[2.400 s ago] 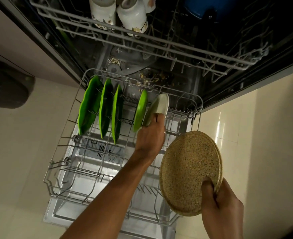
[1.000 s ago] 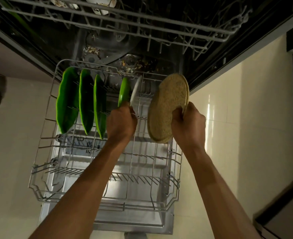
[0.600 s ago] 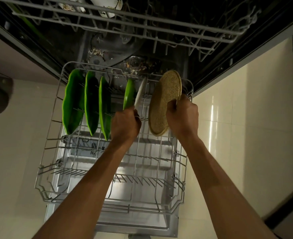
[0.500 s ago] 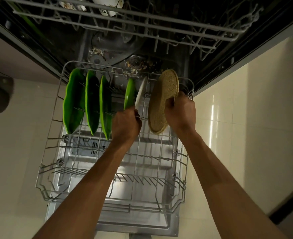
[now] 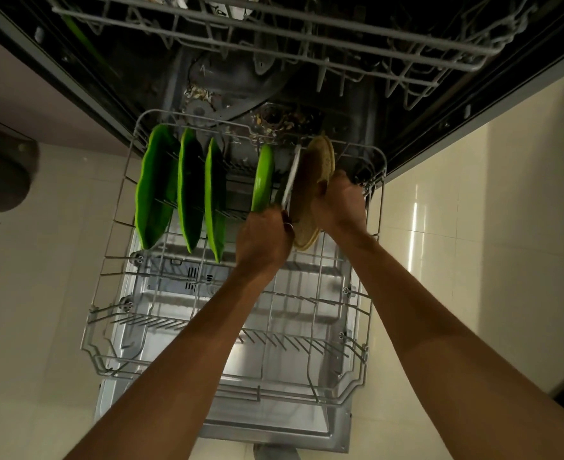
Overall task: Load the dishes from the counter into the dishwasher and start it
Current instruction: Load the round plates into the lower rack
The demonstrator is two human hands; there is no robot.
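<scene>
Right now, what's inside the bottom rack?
Four green plates on edge, a white plate, and a speckled tan plate. The left hand and right hand cover parts of those two.

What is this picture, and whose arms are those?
The camera sits on a person's head and looks down, so those are that person's own arms. Below is an open dishwasher with its bottom rack pulled out. Three big green plates and one small green plate stand on edge in it. The left hand grips a thin white plate. The right hand holds a brown speckled plate right beside it, at the rack's right end.
</scene>
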